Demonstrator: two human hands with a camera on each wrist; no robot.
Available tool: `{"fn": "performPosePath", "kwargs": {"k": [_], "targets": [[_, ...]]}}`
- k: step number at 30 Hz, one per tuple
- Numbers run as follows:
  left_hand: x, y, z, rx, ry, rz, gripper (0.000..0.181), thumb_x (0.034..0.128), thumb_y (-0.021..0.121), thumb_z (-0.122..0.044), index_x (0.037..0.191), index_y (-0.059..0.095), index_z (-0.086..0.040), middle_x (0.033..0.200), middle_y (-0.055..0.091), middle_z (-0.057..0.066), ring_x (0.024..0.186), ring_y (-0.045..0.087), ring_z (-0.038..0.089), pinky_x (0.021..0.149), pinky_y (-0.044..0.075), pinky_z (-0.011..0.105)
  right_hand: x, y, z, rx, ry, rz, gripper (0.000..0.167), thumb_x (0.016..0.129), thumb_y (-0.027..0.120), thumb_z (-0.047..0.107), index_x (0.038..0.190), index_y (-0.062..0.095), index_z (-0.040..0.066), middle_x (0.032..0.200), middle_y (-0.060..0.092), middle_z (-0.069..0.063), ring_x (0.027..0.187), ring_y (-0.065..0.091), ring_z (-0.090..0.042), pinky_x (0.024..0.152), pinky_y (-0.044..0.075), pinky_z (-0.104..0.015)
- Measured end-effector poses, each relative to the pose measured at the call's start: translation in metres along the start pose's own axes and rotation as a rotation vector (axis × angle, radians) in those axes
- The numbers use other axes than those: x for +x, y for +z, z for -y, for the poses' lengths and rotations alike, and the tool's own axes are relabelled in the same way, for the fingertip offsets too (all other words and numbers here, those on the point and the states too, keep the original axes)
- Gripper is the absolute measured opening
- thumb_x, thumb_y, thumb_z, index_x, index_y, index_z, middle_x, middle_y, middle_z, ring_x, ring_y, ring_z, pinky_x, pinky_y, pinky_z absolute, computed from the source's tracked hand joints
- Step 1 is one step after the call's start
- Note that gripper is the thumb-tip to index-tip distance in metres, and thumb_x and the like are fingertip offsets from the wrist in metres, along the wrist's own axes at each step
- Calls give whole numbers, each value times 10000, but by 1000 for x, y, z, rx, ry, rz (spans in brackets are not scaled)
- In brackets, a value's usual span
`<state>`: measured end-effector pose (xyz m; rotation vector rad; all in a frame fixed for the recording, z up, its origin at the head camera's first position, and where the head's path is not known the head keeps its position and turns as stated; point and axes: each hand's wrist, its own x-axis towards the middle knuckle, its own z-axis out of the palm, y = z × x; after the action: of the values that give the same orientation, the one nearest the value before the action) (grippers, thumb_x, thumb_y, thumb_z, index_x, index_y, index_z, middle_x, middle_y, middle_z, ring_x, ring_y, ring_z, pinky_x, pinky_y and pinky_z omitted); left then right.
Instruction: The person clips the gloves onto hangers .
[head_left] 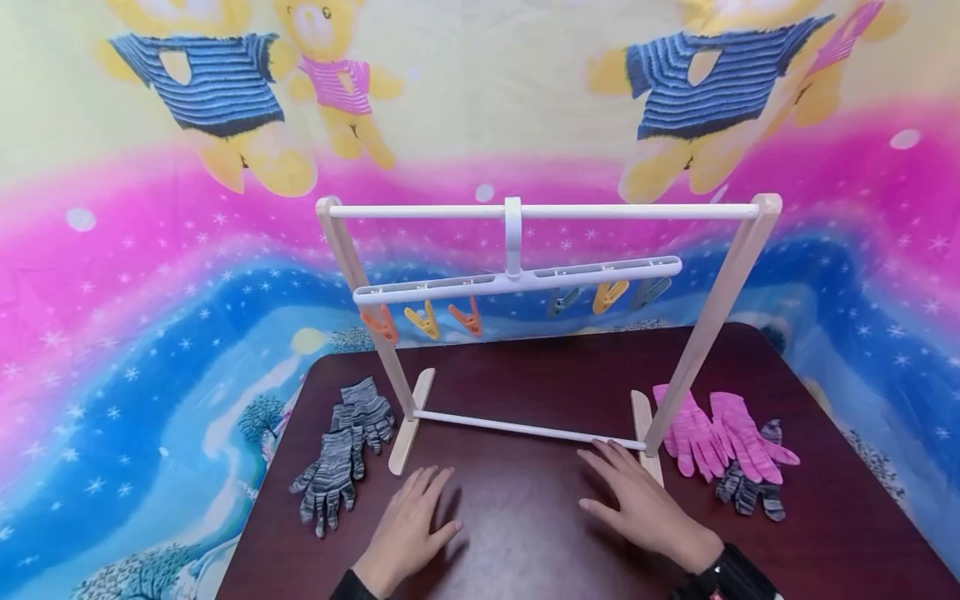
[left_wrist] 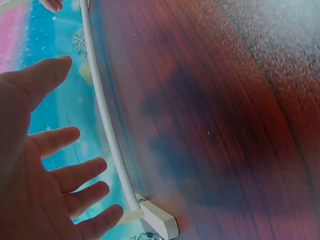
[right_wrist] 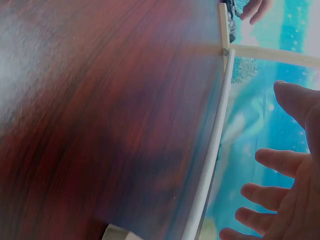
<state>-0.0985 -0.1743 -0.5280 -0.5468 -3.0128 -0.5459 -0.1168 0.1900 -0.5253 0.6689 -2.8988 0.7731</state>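
Note:
My left hand [head_left: 411,521] hovers palm down over the front of the table, fingers spread and holding nothing. My right hand [head_left: 648,508] is spread the same way near the right foot of a wooden drying rack [head_left: 701,333]; whether its fingertips touch the rack's lower white bar [head_left: 517,428] I cannot tell. From the top bar hangs a white clip hanger [head_left: 517,282]. Orange clothespins [head_left: 467,318] and a yellow clothespin [head_left: 423,321] dangle at its left, blue-grey clothespins [head_left: 651,292] and another yellow clothespin [head_left: 610,296] at its right.
Grey striped gloves [head_left: 333,467] lie left of the rack. On its right, pink gloves [head_left: 746,437] partly cover a grey striped glove [head_left: 742,492]. Everything stands on a dark brown table [head_left: 517,517]. Behind is a printed cloth [head_left: 465,125] with teddy bears.

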Motion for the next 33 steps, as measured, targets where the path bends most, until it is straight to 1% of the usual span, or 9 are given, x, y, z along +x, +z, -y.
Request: {"fn": "performPosePath", "kwargs": {"k": [8,13,19,23,26,27,29,31,33], "targets": [[1,-2,6,19,-21,-68,668,882,764,-365,1451,529,-109,1422,572,188,1335,530,397,995,491,585,-6,-9,-16,19,62,27,622,933,697,439,1459,541,147,1503,496,-223,1411,437,-476,1034,414,-681],[4,-6,11,31,-36,-108,643,879,773,-345,1430,547,-100,1412,575,189,1316,548,378,964,513,568,-9,-15,-24,6,76,15,626,930,699,443,1444,557,116,1485,509,-239,1400,437,-498,1006,435,-682],[11,-17,16,-21,-101,-113,606,912,745,-326,1443,542,-115,1445,559,188,1340,542,361,1024,488,552,-6,-30,-27,-17,102,7,622,948,673,458,1414,573,58,1463,526,-256,1366,478,-489,1013,441,-672],[16,-22,19,-40,-153,-136,588,920,740,-312,1445,543,-136,1449,564,175,1344,541,352,1028,487,548,-7,-40,-30,23,147,4,613,969,642,472,1414,567,57,1424,572,-237,1321,540,-448,1002,463,-644],[18,-23,22,-28,-175,-153,575,922,739,-316,1439,550,-150,1441,572,176,1340,544,352,1024,490,548,-9,-47,-33,51,177,-1,587,975,639,457,1416,568,76,1365,630,-210,1212,637,-370,863,553,-509],[19,-24,23,-25,-180,-158,572,923,737,-317,1438,553,-148,1438,574,180,1341,543,354,1027,488,548,-10,-49,-33,58,186,1,579,979,634,454,1415,569,80,1343,647,-200,1127,674,-308,787,558,-432],[22,-25,25,-21,-186,-169,567,929,729,-329,1435,556,-141,1437,575,182,1340,545,353,1029,488,548,-12,-54,-35,59,193,-8,562,984,635,434,1408,577,70,1292,681,-185,963,680,-179,662,493,-306],[24,-26,27,-21,-193,-190,564,929,726,-334,1427,562,-126,1436,575,186,1330,551,359,1022,491,553,-13,-59,-36,70,200,-14,543,988,639,404,1401,583,55,1096,724,-181,745,609,-113,547,403,-254],[27,-28,29,-32,-196,-223,557,928,727,-326,1416,572,-107,1429,582,184,1313,564,363,1016,494,556,-14,-64,-38,50,186,-49,513,984,655,364,1374,603,35,1068,730,-171,734,617,-127,554,446,-270]]}}
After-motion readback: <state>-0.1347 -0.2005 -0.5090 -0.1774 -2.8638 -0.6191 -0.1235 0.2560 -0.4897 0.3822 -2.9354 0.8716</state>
